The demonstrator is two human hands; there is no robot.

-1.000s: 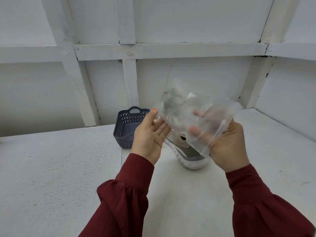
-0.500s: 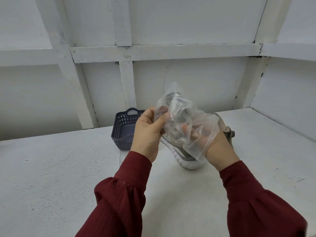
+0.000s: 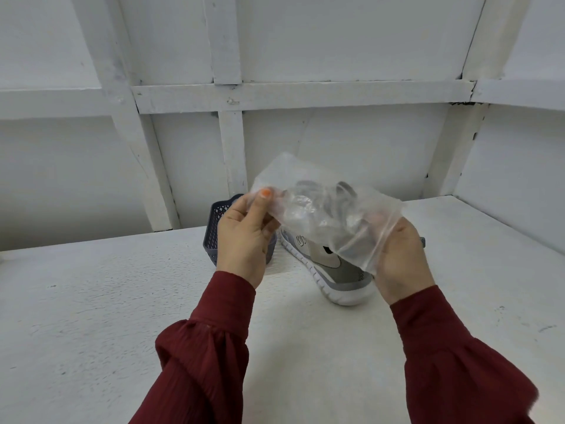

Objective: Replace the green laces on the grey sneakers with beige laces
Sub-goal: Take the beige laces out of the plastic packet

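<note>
Clear plastic bag (image 3: pixel 330 215) of coiled laces (image 3: pixel 345 191), pinched at one end by the left hand (image 3: pixel 244 237) and clutched at the other by the right hand (image 3: pixel 400 258), held over a grey sneaker (image 3: pixel 339 270) on a white table (image 3: pixel 91 301).

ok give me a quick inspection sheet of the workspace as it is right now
surface: white table, lightly scuffed, a few dark specks.
job's things: clear plastic bag held above the table, coiled laces inside, colour unclear through the plastic; grey sneaker on the table behind it, its lacing hidden by the bag.
clutter: dark blue perforated basket behind the left hand, contents not visible.
grippers: left hand pinches the bag's left end; right hand grips its right end.
cables: nothing seen.
surroundings: white panelled wall with beams, at the back and right.
</note>
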